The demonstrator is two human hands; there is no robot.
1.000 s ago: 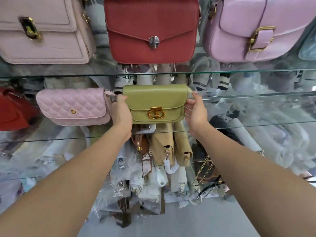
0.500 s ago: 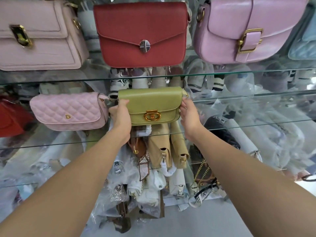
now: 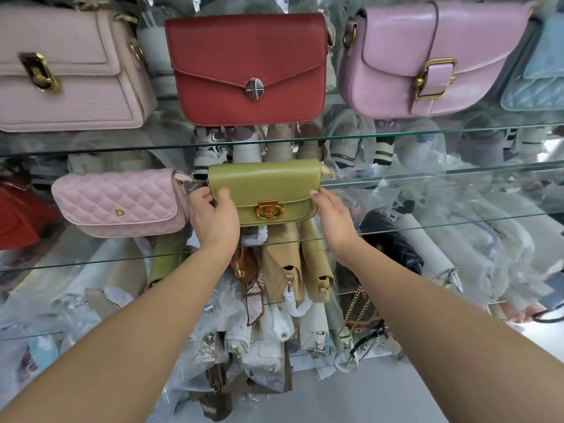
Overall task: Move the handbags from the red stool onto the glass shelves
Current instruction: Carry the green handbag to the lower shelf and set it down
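On the glass shelf (image 3: pixel 457 223), both arms stretch forward; left hand (image 3: pixel 213 218) and right hand (image 3: pixel 331 215) grasp the green bag (image 3: pixel 265 184) by its ends.

Both forearms (image 3: pixel 152 315) are bare, like the left hand (image 3: pixel 213 219) and right hand (image 3: pixel 332 219).
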